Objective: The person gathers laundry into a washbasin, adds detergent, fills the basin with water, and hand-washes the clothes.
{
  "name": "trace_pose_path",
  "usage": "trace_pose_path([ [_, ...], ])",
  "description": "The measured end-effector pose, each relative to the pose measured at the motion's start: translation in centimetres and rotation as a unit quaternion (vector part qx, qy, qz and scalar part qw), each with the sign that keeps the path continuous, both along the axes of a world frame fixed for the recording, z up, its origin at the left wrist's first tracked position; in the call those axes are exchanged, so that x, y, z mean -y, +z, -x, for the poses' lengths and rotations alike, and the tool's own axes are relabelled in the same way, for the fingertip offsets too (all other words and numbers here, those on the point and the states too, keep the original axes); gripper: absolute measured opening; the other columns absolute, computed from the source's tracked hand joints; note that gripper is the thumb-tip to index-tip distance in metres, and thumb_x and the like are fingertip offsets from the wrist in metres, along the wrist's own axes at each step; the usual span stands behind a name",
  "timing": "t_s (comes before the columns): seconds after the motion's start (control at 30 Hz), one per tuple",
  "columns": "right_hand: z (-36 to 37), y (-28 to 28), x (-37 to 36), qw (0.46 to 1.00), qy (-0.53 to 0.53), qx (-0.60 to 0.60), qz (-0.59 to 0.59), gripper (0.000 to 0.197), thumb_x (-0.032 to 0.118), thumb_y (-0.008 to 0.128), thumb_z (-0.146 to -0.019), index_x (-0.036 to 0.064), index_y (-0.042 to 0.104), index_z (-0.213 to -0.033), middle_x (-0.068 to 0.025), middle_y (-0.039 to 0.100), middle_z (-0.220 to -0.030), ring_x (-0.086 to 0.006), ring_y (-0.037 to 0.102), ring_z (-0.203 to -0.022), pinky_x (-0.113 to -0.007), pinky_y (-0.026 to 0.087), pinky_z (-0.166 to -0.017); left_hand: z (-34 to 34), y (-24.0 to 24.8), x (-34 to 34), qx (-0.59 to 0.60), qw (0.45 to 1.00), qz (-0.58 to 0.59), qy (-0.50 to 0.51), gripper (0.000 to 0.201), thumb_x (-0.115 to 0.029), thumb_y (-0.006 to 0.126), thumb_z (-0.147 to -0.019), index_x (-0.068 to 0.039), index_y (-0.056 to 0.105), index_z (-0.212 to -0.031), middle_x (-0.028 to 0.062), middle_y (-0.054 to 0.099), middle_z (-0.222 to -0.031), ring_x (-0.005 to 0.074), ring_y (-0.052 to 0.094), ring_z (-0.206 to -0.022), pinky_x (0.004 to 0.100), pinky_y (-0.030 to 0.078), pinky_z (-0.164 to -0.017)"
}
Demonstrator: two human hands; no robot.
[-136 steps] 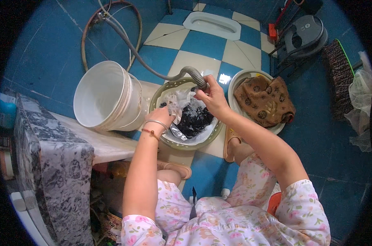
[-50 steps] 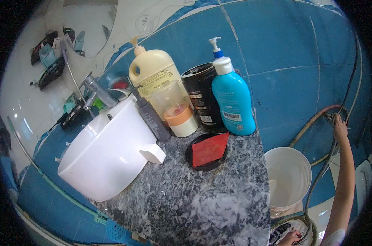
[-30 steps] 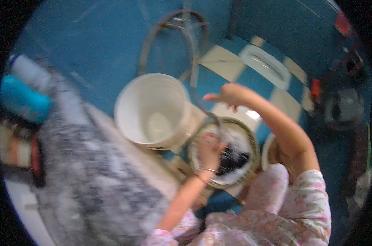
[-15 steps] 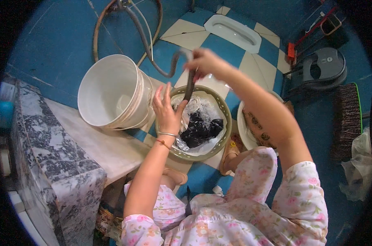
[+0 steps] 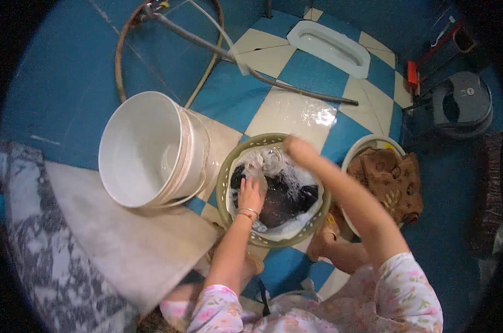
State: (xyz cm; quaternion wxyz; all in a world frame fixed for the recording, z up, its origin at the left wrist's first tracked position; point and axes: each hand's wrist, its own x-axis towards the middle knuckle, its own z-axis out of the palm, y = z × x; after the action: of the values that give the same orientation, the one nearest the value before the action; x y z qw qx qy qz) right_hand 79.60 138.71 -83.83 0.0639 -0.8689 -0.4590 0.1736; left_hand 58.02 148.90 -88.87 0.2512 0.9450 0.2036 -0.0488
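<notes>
An olive-green round basin (image 5: 222,206) with a perforated rim stands on the floor before me. Sudsy water and wet laundry fill it: dark cloth (image 5: 284,202) and some whitish, sheer cloth (image 5: 257,165). My left hand (image 5: 252,194) reaches into the basin, fingers stretched over the wet cloth, with a bangle at the wrist. Over the basin's far right rim is my right hand (image 5: 299,151), smeared by motion, so its fingers cannot be made out. Beyond the basin a grey hose (image 5: 307,93) lies across the tiles, touched by neither hand.
A white bucket (image 5: 140,150) stands left of the basin, near a marble ledge (image 5: 68,244). To the right, a pale basin (image 5: 355,149) holds brown patterned cloth (image 5: 382,177). A squat toilet (image 5: 329,47), a grey plastic stool (image 5: 461,105) and a broom (image 5: 487,194) are farther off.
My right hand has let go of the hose, which now lies on the floor. My left hand has gone down into the basin. The view has shifted slightly.
</notes>
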Motion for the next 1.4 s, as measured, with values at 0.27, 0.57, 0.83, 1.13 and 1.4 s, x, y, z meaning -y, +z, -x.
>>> trace_pose_path([
  [0.27, 8.2, -11.2, -3.9, 0.999, -0.034, -0.002, -0.009, 0.057, 0.028, 0.056, -0.078, 0.0057, 0.037, -0.127, -0.0168, 0.046, -0.119, -0.0308, 0.042, -0.113, -0.042, 0.034, -0.095, 0.1, -8.8, -1.5, -0.148, 0.989, -0.018, 0.028, 0.062, -0.029, 0.064, -0.073, -0.01, 0.039, -0.126, 0.0112, 0.032, -0.133, 0.0381, 0.034, -0.118, 0.0459, 0.035, -0.094],
  [0.57, 6.6, -14.0, 0.8, 0.958, -0.193, -0.179, -0.119, 0.028, 0.026, 0.047, -0.085, 0.0004, 0.057, -0.092, -0.0242, 0.058, -0.089, -0.0389, 0.055, -0.084, -0.045, 0.043, -0.075, 1.1, -7.5, -5.4, 0.004, 0.892, 0.331, 0.307, 0.049, -0.038, 0.049, -0.084, -0.002, 0.05, -0.116, 0.0187, 0.059, -0.098, 0.0338, 0.056, -0.083, 0.039, 0.043, -0.08],
  [0.83, 5.9, -7.2, 2.5, 0.856, -0.4, -0.265, -0.191, 0.029, 0.029, 0.052, -0.084, 0.003, 0.057, -0.097, -0.0199, 0.058, -0.087, -0.0379, 0.056, -0.081, -0.043, 0.043, -0.074, -2.2, 4.9, -3.7, 0.158, 0.88, 0.374, 0.247, 0.043, -0.032, 0.042, -0.09, 0.001, 0.048, -0.117, 0.0168, 0.056, -0.108, 0.0247, 0.053, -0.101, 0.0338, 0.038, -0.089],
  [1.13, 8.4, 8.4, 2.2, 0.681, -0.341, -0.455, -0.461, 0.025, 0.023, 0.053, -0.088, 0.0018, 0.059, -0.099, -0.0004, 0.058, -0.087, -0.0063, 0.051, -0.076, -0.025, 0.043, -0.067, -2.6, 11.2, -3.0, 0.231, 0.566, 0.765, 0.202, 0.047, -0.02, 0.044, -0.086, 0.002, 0.036, -0.127, 0.0133, 0.04, -0.13, 0.0244, 0.04, -0.118, 0.0366, 0.031, -0.1],
  [1.4, 8.1, 12.7, 2.7, 0.61, -0.263, -0.614, -0.427, 0.036, 0.03, 0.049, -0.09, 0.0004, 0.054, -0.11, -0.0027, 0.057, -0.103, -0.0102, 0.051, -0.094, -0.026, 0.04, -0.083, -3.1, 9.8, -1.4, 0.076, 0.931, 0.343, -0.101, 0.073, -0.013, 0.075, -0.06, -0.001, 0.04, -0.124, 0.0175, 0.052, -0.114, 0.027, 0.049, -0.106, 0.035, 0.035, -0.095],
])
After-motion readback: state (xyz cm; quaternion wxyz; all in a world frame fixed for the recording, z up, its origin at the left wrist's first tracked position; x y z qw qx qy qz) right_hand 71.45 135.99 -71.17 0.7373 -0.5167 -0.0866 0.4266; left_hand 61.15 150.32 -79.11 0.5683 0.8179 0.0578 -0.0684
